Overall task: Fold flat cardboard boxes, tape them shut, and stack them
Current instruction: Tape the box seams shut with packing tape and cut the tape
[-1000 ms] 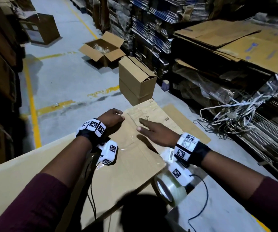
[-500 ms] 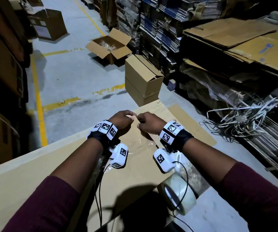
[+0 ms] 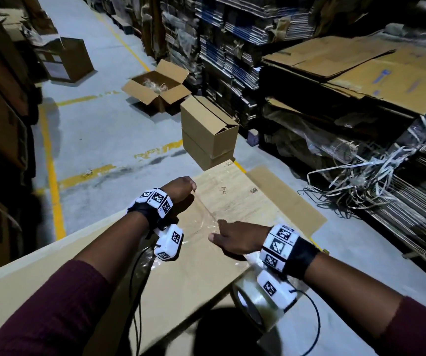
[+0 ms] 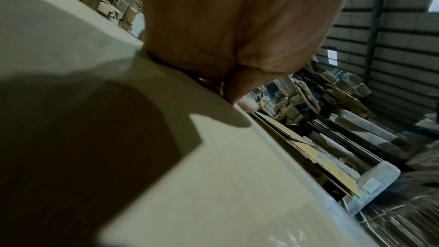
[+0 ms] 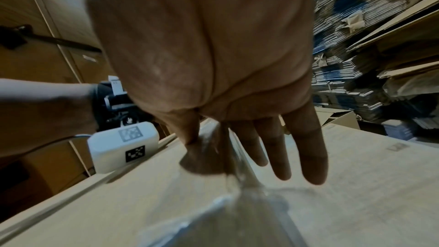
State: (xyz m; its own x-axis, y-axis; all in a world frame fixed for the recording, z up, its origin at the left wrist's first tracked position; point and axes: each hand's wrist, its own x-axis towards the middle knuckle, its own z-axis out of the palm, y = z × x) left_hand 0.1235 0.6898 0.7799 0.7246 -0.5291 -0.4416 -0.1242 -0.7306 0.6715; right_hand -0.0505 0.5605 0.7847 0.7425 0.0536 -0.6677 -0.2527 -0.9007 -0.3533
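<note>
On the flat cardboard box (image 3: 222,201), the left hand (image 3: 179,188) is curled near the far edge, pinching a clear tape strip (image 3: 205,210) that stretches to the right hand (image 3: 235,238), which grips its other end. A tape roll (image 3: 254,304) hangs under the right wrist at the near edge.

The cardboard sheet (image 3: 232,201) lies on the big box (image 3: 21,286) in front of the person. On the sheet, the left hand (image 3: 181,188) sits farther away and to the left, the right hand (image 3: 235,238) nearer and to the right, with a strip of tape (image 3: 206,211) running between them. The tape roll (image 3: 255,304) hangs at the sheet's near right edge, below the right wrist. Beyond the sheet, two closed boxes (image 3: 206,134) stand stacked on the floor (image 3: 98,134); behind them an open box (image 3: 158,88) holds what may be plastic scraps. Flat cardboard stacks (image 3: 348,70) fill the right side.
</note>
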